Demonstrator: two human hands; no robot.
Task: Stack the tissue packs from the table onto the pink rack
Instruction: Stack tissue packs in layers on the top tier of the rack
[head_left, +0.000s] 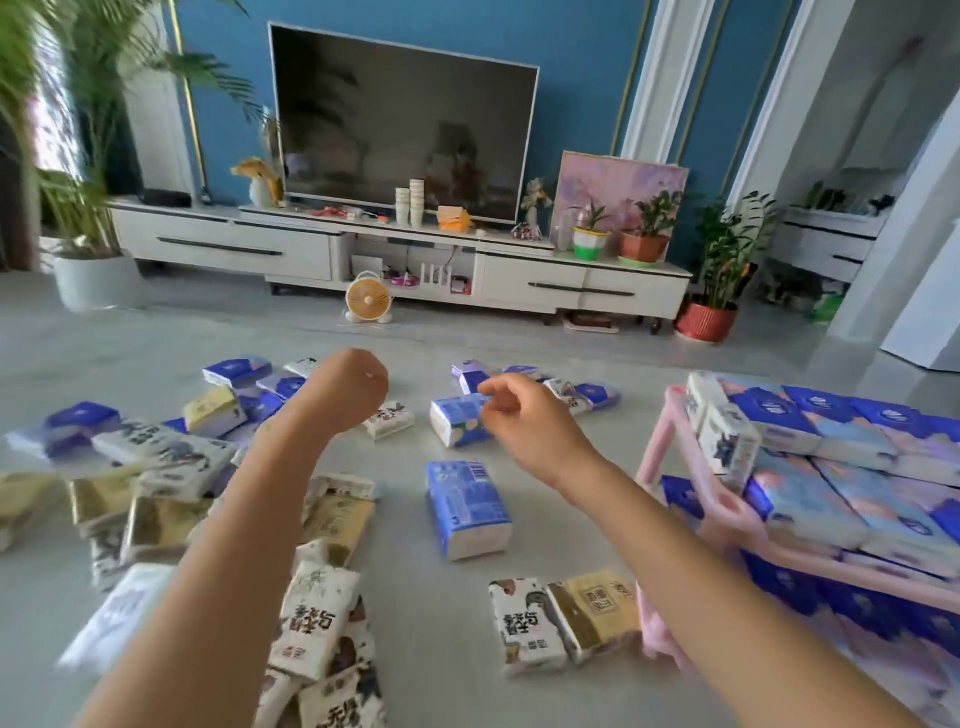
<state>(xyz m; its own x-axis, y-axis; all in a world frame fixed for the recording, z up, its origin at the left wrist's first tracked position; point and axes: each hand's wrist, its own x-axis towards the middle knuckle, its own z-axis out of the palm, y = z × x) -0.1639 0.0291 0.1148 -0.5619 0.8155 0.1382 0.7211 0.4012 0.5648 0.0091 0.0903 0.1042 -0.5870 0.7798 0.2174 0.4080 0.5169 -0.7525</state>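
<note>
At centre lies a blue-and-white tissue pack (467, 509). At 6 o'clock, a white pack with black calligraphy (524, 626) sits beside a gold pack (597, 613). At 3 o'clock, the pink rack (727, 514) carries stacked packs (831, 431) patterned navy, pale blue and peach. The floor (415, 332) is grey.

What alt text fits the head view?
Two bare forearms reach forward over tissue packs scattered on a grey surface, the left hand bent down at the wrist and the right hand loosely curled by a blue pack. A pink rack at right already holds rows of packs; a TV and plants stand behind.
</note>
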